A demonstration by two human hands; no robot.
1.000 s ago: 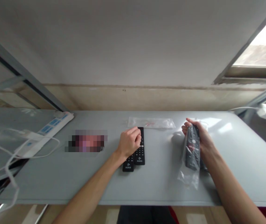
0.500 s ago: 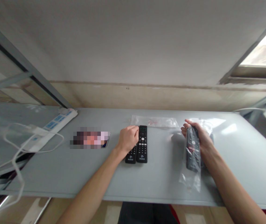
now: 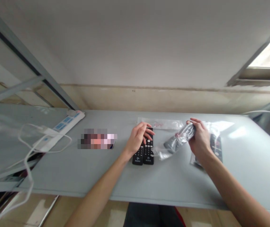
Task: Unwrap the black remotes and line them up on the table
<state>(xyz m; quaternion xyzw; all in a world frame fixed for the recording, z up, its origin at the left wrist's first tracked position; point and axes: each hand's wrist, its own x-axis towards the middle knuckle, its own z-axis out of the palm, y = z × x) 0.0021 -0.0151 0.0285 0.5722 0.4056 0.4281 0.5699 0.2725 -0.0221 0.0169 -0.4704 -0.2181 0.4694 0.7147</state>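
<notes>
Two black remote controls lie side by side in the middle of the table: the left remote (image 3: 138,157) and the right remote (image 3: 148,154). Over their far ends hovers my left hand (image 3: 136,138), fingers spread, hiding part of them; whether it touches them I cannot tell. My right hand (image 3: 200,137) grips one end of a remote control in a clear plastic bag (image 3: 177,138). That remote slants down to the left, and the bag's loose end reaches close to the right bare remote. Beneath and beside my right hand lie more bagged remotes (image 3: 216,146), partly covered.
A flat clear plastic bag (image 3: 161,123) lies behind the bare remotes. On the left are a phone (image 3: 97,141) with a blurred screen, a white power strip (image 3: 61,127) and a looped white cable (image 3: 27,167). The wall (image 3: 135,99) borders the table's far edge.
My right hand has turned the bagged remote from nearly upright to slanting leftward, nearer the bare remotes. The left hand's fingers have opened from a closed shape. The view has shifted slightly.
</notes>
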